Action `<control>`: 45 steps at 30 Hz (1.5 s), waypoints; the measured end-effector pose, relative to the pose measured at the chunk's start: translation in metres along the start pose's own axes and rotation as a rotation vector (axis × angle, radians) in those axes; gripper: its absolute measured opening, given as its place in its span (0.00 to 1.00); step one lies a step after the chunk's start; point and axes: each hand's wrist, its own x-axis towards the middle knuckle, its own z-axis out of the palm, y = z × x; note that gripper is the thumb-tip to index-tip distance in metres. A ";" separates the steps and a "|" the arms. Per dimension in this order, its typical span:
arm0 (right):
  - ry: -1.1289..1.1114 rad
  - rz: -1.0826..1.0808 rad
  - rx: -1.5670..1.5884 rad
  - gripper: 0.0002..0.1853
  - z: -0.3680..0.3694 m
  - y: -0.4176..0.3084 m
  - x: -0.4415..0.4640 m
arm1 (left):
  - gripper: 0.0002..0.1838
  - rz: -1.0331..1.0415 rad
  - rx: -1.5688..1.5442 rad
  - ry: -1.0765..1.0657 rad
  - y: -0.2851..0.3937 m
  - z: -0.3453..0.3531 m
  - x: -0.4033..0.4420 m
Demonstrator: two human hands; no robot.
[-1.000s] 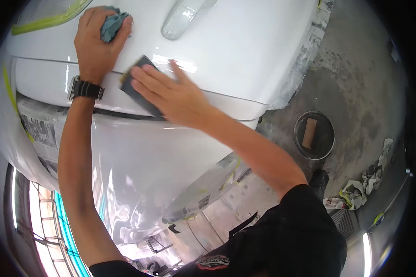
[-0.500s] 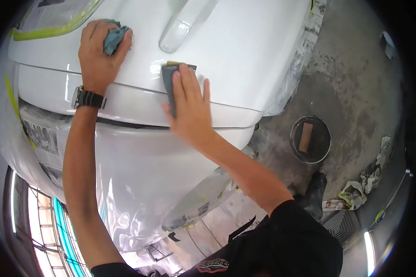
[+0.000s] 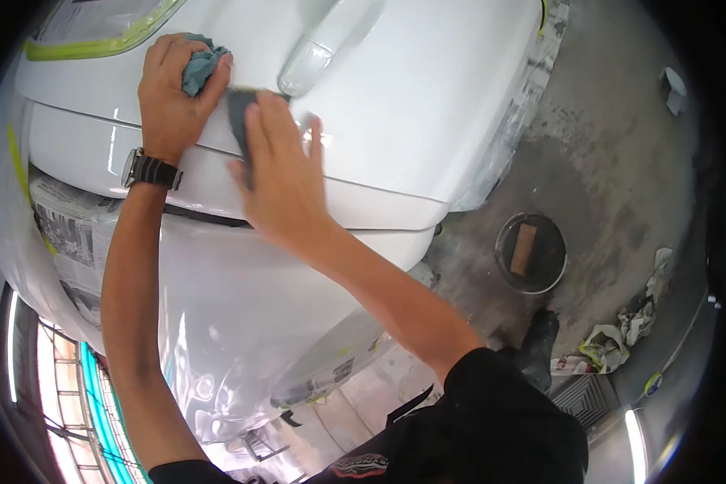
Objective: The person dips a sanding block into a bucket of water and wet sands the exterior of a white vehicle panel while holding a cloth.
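My left hand [image 3: 173, 109], with a watch on its wrist, is closed round a crumpled blue-green cloth [image 3: 202, 66] at the upper left of the white car panel [image 3: 411, 121]. Just to its right, my right hand [image 3: 282, 161] presses a dark grey sheet of sandpaper [image 3: 239, 121] against the same panel. The fingers lie along the sheet and the thumb sits at its lower edge; both are slightly blurred. Beyond the right fingertips is the door handle [image 3: 308, 68]. The underside of the sandpaper is hidden.
Yellow-green masking tape [image 3: 97, 47] borders a covered window, and newspaper [image 3: 64, 230] masks another part of the car. A round black tub [image 3: 562, 258] with a brown block [image 3: 524, 248] stands on the floor. Crumpled paper [image 3: 605, 347] lies at the lower right.
My right hand has slid left across the panel with the sandpaper, closer to my left hand. My left hand keeps its place on the cloth. The view has shifted slightly.
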 end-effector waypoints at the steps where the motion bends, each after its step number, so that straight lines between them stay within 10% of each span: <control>1: -0.013 0.006 -0.056 0.37 -0.006 0.013 -0.017 | 0.13 -0.019 -0.010 0.007 -0.002 0.000 0.000; 24: -0.061 -0.163 -0.012 0.38 0.006 0.008 -0.001 | 0.11 -0.054 0.029 0.019 0.003 -0.006 0.000; 31: -0.256 -0.180 -0.088 0.36 -0.056 0.119 -0.051 | 0.11 -0.045 0.025 -0.007 -0.001 -0.006 0.000; 38: -0.461 -0.916 -0.281 0.26 -0.071 0.129 0.023 | 0.11 -0.063 0.039 -0.055 0.001 -0.009 0.001; 45: -0.320 -1.042 -0.329 0.25 -0.046 0.110 0.076 | 0.11 -0.051 0.018 -0.060 -0.001 -0.009 0.001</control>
